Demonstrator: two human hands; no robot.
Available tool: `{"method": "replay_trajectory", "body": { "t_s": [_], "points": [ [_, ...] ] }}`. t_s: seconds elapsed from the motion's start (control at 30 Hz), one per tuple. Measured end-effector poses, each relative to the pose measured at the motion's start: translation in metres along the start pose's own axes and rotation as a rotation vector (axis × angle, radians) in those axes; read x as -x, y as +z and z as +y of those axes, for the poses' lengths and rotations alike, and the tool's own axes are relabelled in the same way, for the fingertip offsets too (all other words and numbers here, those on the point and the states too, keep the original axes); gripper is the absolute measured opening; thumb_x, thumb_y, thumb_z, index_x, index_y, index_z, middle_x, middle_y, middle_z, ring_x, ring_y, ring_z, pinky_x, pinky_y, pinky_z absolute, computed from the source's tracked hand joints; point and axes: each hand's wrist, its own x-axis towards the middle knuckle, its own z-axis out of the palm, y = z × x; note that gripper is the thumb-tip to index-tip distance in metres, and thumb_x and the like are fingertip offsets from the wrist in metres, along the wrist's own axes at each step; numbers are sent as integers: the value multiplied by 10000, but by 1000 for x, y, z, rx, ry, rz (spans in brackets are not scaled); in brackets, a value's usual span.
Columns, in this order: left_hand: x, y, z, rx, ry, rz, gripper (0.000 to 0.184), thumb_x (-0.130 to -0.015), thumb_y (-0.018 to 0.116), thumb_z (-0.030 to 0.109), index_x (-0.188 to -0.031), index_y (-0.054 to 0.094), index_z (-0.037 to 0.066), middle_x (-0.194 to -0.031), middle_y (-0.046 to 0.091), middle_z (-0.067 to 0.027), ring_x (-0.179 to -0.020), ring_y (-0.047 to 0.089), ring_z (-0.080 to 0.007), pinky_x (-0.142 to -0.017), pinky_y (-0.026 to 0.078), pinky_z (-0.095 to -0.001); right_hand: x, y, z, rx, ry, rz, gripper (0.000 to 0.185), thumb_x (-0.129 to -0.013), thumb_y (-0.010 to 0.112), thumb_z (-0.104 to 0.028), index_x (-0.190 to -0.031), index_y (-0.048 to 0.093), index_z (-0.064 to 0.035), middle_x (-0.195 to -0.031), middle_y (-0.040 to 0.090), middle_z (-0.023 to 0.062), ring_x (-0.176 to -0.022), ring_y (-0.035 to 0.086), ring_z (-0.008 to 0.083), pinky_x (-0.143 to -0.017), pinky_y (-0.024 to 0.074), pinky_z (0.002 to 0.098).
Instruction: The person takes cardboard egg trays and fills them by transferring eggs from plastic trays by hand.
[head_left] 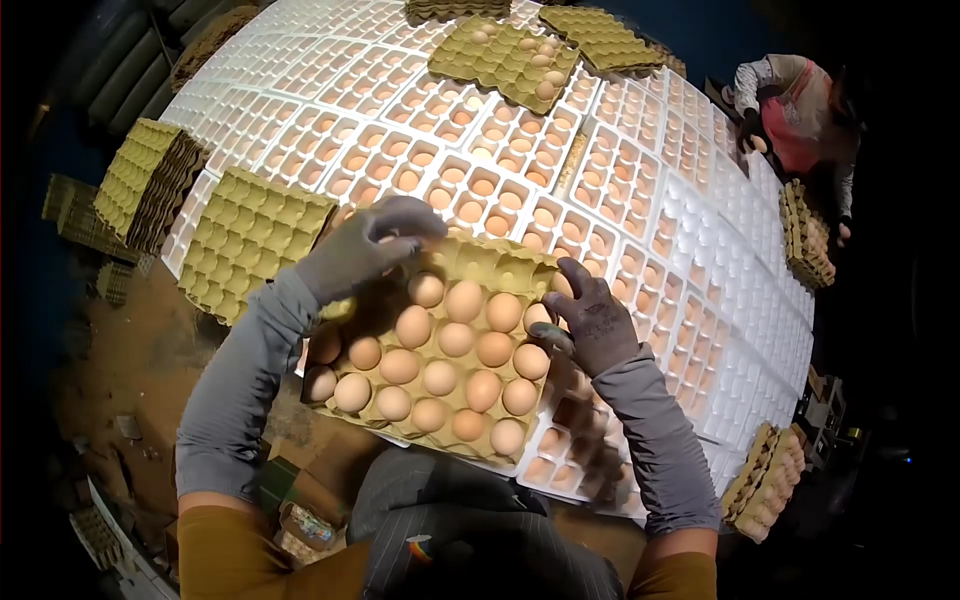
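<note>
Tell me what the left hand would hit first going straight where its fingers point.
Likely the eggs in the white tray just beyond the egg carton's far edge, though the left hand may be high enough to pass over them; depth is unclear.

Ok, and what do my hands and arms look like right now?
Your left hand and right hand wear grey gloves; the right glove has dark print on its back, too small to read. Wrinkled, lighter grey sleeve covers run along both forearms, and mustard-brown sleeves show farther up.
</note>
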Motion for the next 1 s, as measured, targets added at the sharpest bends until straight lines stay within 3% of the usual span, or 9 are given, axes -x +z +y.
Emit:
{"method": "replay_trajectory", "body": {
  "t_s": [0.1,0.27,0.4,0.47,0.57,0.7,0.8,0.83,1.0],
  "points": [
    [22,22,1,-930,117,-33,229,-864,690,237,-1059,688,118,-1378,472,-130,-1158,568,-331,-938,522,-388,4,5,2,99,-18,24,451,-766,788,-427,-1078,649,-133,-1447,443,130,-1167,529,355,-941,499,437],
    [10,38,3,-1177,97,-147,192,-849,643,224,-973,656,78,-1363,476,-132,-1088,552,-341,-886,524,-441,10,-6,-4,93,4,17,249,-890,659,-300,-1086,644,-146,-1396,444,116,-1151,529,320,-942,505,423],
    [15,47,2,-1216,103,-65,247,-820,702,253,-996,669,83,-1372,470,-118,-1104,539,-345,-900,518,-449,44,-15,4,-1751,509,84,407,-1018,511,-342,-1320,553,-73,-1311,573,134,-1119,604,232,-903,506,346],
    [9,48,8,-1251,29,-126,278,-794,742,255,-1009,685,88,-1371,476,-108,-1102,547,-347,-911,516,-442,64,-23,-4,-1863,539,145,413,-1001,545,-304,-1346,472,-90,-1309,563,139,-1116,614,264,-859,528,371],
    [11,40,16,-915,-79,12,387,-779,790,316,-1054,707,56,-1391,479,-137,-1100,603,-335,-933,514,-405,92,-38,-28,-1575,449,371,494,-949,649,-243,-1347,380,-130,-1290,555,144,-1136,619,301,-772,572,371],
    [12,60,33,437,-403,12,747,-939,395,723,-1243,605,72,-1029,661,-65,-948,600,-174,-854,489,-295,123,-42,-17,-1816,528,304,531,-969,604,-354,-1383,388,-101,-1382,525,139,-1186,607,329,-825,581,367],
    [-11,107,49,611,-505,-103,755,-946,393,702,-1358,513,81,-1211,611,-79,-1093,583,-187,-898,513,-325,148,-4,30,-2191,419,201,724,-983,337,-665,-1433,409,-102,-1466,462,160,-1238,565,368,-854,571,424],
    [-25,120,44,638,-522,-148,768,-946,385,705,-1361,506,70,-1221,603,-82,-1095,581,-184,-907,511,-324,153,-1,36,-1951,423,205,840,-956,219,-738,-1447,408,-84,-1463,462,161,-1259,545,380,-872,563,448],
    [-117,214,56,313,-453,-137,740,-951,460,673,-1280,602,25,-1067,633,-100,-834,593,-136,-834,504,-281,197,-12,87,-2009,552,235,799,-983,363,-659,-1426,417,4,-1350,552,168,-1123,612,279,-868,539,391]
  ]
}}
